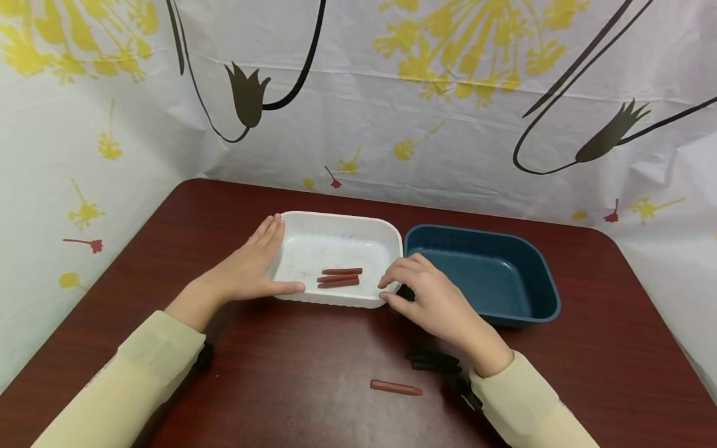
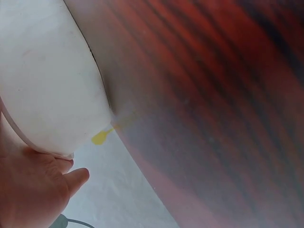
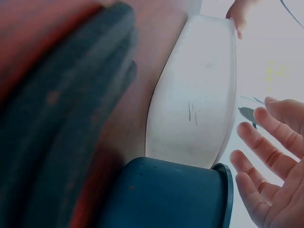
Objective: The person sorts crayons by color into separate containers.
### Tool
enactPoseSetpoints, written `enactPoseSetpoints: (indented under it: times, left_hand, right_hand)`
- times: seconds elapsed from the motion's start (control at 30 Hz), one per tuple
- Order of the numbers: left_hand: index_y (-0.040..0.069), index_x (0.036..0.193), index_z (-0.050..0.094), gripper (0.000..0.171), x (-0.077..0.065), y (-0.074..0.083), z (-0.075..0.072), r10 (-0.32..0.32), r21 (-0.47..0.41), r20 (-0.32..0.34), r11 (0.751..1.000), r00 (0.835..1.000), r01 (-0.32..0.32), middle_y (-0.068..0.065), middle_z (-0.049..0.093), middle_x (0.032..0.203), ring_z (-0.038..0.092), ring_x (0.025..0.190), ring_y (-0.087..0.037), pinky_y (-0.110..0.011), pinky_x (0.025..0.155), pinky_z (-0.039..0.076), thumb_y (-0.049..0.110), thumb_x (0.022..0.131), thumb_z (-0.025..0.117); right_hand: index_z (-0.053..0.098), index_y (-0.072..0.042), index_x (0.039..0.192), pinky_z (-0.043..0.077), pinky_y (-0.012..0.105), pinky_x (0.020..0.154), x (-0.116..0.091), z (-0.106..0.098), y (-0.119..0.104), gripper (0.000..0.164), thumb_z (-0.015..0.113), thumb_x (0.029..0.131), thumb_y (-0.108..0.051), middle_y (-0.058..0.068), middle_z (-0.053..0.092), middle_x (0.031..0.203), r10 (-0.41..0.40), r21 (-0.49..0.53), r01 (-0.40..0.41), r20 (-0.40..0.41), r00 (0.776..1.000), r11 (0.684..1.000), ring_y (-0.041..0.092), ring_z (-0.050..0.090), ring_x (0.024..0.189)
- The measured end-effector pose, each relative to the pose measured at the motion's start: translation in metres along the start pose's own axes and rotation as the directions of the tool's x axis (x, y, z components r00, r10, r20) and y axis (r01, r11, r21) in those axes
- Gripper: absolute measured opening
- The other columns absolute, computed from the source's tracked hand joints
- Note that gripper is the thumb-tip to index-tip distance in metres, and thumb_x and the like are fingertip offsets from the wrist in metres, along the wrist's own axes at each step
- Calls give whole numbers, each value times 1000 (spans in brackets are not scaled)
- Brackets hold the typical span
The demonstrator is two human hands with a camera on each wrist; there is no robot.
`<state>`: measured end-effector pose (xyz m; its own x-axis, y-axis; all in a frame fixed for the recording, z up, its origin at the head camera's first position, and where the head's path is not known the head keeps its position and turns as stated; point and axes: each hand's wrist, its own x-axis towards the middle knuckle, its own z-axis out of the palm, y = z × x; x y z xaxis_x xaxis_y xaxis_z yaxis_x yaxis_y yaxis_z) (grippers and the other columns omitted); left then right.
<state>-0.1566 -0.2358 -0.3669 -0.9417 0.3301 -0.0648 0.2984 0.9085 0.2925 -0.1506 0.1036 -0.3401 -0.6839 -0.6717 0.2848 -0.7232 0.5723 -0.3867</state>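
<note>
The white container (image 1: 330,301) stands at the middle of the table with three reddish-brown crayons (image 1: 339,279) lying in it. My left hand (image 1: 246,267) rests against its left end, fingers straight along the side and thumb near the front rim. At the opposite end, my right hand (image 1: 428,298) hovers over the front right corner, fingers loosely bent and spread from the thumb. Nothing is between those fingers in the right wrist view. One more reddish-brown crayon (image 1: 396,387) lies on the table in front. Beside it are several black crayons (image 1: 432,361), large and blurred in the right wrist view.
A dark blue container (image 1: 546,298) stands right of the white one, close against it; my right hand partly covers it. The dark red table (image 1: 291,373) backs onto a white patterned cloth (image 1: 336,137), which also hangs along the sides.
</note>
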Motion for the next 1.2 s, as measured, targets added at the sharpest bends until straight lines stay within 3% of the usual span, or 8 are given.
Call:
enactPoseSetpoints:
  times: [0.13,0.43,0.73,0.9,1.2]
  left_hand:
    - [-7,156,2,126,0,0,-1,1,-14,3,1000,1000,-1,-19,-9,166,-7,155,-35,-54,125,10,72,80,64]
    - [-7,156,3,126,1,1,-1,3,1,-1,1000,1000,-3,-20,-8,166,-4,155,-37,-53,125,9,71,80,65]
    - [-7,156,2,126,1,2,-3,-2,-8,11,1000,1000,2,-20,-8,166,-6,155,-36,-54,125,9,71,80,65]
    - [-7,156,2,126,0,2,-3,-10,-9,15,1000,1000,10,-20,-8,166,-6,155,-37,-54,125,9,71,80,65]
    - [-6,156,1,126,-1,1,-3,-18,-19,20,1000,1000,18,-18,-10,166,-9,155,-33,-52,125,8,72,80,64]
  right_hand:
    - [72,-20,97,50,26,73,-13,1,-5,10,76,88,-22,-11,67,100,-20,-21,20,10,1000,1000,6,50,91]
    - [71,-22,97,48,23,75,-37,7,-13,11,76,88,-23,-15,62,96,-72,-7,73,114,991,997,3,46,85]
    - [73,-24,95,48,19,73,-56,9,-14,10,77,87,-26,-16,61,91,-51,12,49,238,970,999,0,46,85]
    - [72,-24,90,49,19,74,-58,13,-16,9,78,86,-28,-18,59,89,-82,27,77,295,952,997,0,48,85]
    - [70,-25,84,43,18,70,-55,18,-18,12,80,82,-29,-18,56,85,-111,0,122,423,899,993,1,44,81]
